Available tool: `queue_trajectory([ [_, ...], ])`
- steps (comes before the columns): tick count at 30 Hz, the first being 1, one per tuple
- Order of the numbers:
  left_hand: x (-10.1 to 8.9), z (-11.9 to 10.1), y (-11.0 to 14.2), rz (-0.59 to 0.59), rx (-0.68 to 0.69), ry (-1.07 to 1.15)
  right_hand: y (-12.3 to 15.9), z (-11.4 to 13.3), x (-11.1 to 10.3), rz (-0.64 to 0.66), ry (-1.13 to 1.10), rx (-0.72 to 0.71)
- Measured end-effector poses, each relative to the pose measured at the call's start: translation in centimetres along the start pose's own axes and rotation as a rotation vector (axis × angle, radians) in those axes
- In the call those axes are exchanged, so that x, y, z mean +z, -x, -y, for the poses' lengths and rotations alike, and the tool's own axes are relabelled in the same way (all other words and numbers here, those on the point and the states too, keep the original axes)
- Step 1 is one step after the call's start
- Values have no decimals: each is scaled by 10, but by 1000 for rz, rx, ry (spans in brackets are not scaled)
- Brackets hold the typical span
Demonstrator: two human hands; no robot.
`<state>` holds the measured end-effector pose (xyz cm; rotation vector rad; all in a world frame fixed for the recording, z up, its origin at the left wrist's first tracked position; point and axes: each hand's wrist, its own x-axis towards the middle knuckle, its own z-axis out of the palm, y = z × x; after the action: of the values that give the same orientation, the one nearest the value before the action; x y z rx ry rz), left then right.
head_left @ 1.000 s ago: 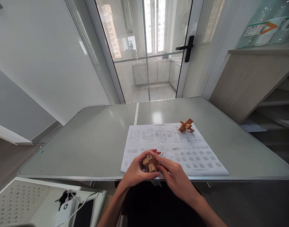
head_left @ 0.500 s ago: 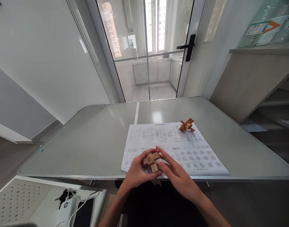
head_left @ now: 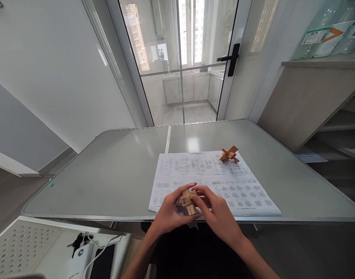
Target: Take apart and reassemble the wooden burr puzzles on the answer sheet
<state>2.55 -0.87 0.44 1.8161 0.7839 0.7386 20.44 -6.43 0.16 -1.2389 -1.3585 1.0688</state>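
Observation:
Both my hands grip a small wooden interlocking puzzle with numbers on its blocks, just above the near edge of a printed instruction sheet. My left hand wraps the puzzle from the left and below. From the right, my right hand pinches it with curled fingers. A second, assembled wooden cross puzzle rests on the sheet's far right corner, well away from both hands.
The sheet lies on a grey glass-topped table before a glass door. A wooden shelf unit stands at the right. Below the table's near left edge is a white perforated surface with cables and a device.
My right hand's fingers, stretched out over the puzzle half a second ago, have curled and closed on it. The puzzle has turned slightly in my hands. The far puzzle has not moved.

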Motion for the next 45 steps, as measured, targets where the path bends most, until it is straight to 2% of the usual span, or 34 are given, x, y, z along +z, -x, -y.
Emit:
queue_trajectory([
  [6, 5, 7, 1, -42, 28, -17, 0, 0, 1, -9, 49, 0],
  [15, 9, 5, 3, -90, 57, -79, 0, 2, 9, -77, 40, 36],
  [24, 11, 17, 7, -150, 89, -142, -1, 1, 13, -124, 88, 61],
  [32, 13, 11, 4, -83, 34, -172, -2, -6, 7, -80, 14, 77],
  [37, 12, 13, 2, -96, -10, -210, -4, -8, -16, -173, 97, 75],
  [42, 9, 17, 1, -109, -57, -169, -11, -18, -60, -358, 275, 105],
  [45, 7, 16, 0, -101, -73, -157, -18, -30, -84, -451, 374, 63],
])
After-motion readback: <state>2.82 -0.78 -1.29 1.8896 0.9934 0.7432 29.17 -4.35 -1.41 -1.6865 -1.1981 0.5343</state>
